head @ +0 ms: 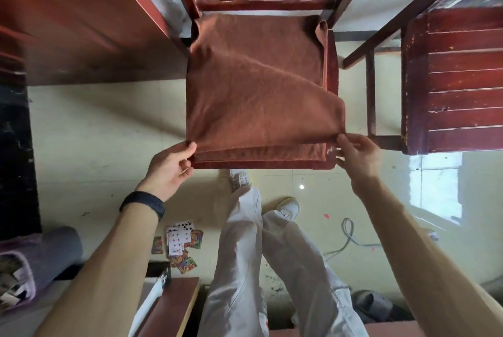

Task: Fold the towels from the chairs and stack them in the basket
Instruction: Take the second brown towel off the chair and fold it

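Brown towel (258,86): lies doubled on the seat of the red wooden chair (258,3). My left hand (168,168): fingers (189,149) pinch its near-left corner. My right hand (359,154): pinches the near-right corner.

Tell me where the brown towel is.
Brown towel: centre of head view, on the chair seat, near corners held by left hand and right hand.

The towel (258,86) is taking up most of the seat on the middle chair (261,165), and the slatted back is walling off the top. A red table (81,18) is crowding the upper left. A second chair (457,78) is boxing in the right, its rails cutting across the gap. Bare floor (103,124) at middle left is offering open room, with playing cards (181,241) littering it lower down.
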Demonstrator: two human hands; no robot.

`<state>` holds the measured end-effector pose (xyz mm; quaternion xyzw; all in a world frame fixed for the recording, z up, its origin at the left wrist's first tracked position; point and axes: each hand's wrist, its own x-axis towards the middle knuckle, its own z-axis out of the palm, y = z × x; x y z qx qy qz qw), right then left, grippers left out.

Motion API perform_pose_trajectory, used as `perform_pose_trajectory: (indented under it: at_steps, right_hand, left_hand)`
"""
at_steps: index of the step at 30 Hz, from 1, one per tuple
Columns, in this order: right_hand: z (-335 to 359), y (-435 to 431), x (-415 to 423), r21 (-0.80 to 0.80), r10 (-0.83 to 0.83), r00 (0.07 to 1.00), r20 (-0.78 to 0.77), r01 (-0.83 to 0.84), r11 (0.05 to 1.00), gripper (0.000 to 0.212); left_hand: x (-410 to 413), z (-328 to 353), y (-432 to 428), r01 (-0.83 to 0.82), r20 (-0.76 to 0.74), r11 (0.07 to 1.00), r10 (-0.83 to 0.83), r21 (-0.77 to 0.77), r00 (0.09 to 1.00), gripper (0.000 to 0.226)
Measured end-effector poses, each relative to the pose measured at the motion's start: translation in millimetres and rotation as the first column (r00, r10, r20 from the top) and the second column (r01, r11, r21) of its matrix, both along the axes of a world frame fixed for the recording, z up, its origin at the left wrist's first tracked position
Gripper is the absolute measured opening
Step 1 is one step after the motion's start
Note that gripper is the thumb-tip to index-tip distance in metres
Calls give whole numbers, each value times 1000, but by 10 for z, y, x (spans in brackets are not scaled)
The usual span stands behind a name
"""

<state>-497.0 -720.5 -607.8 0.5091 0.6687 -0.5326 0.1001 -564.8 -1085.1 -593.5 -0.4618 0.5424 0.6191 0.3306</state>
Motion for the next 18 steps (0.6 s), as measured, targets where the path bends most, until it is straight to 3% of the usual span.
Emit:
perform_pose_trajectory:
  at_steps: [3, 7, 12, 15, 18]
  right_hand:
    - [-312, -73, 207, 29, 97, 975, 198, -104, 994, 16]
    - [-540, -133, 279, 147, 101, 959, 266, -144, 979, 26]
    - [-531, -219, 276, 278, 142, 944, 297, -228, 933, 24]
    - [-531, -270, 293, 306, 222, 918, 328, -326, 895, 28]
    - [-528, -315, 264, 289, 272, 882, 384, -395, 872, 30]
  left_hand:
    - [145, -305, 132, 56, 72, 970, -40, -238, 997, 18]
    - [232, -627, 216, 87, -53, 904, -121, -419, 991, 18]
    - [314, -640, 283, 294, -9, 669, -410, -683, 912, 27]
    - [346, -599, 321, 287, 35, 615, -388, -734, 921, 33]
    - [349, -591, 341, 256, 26, 606, -361, -753, 932, 23]
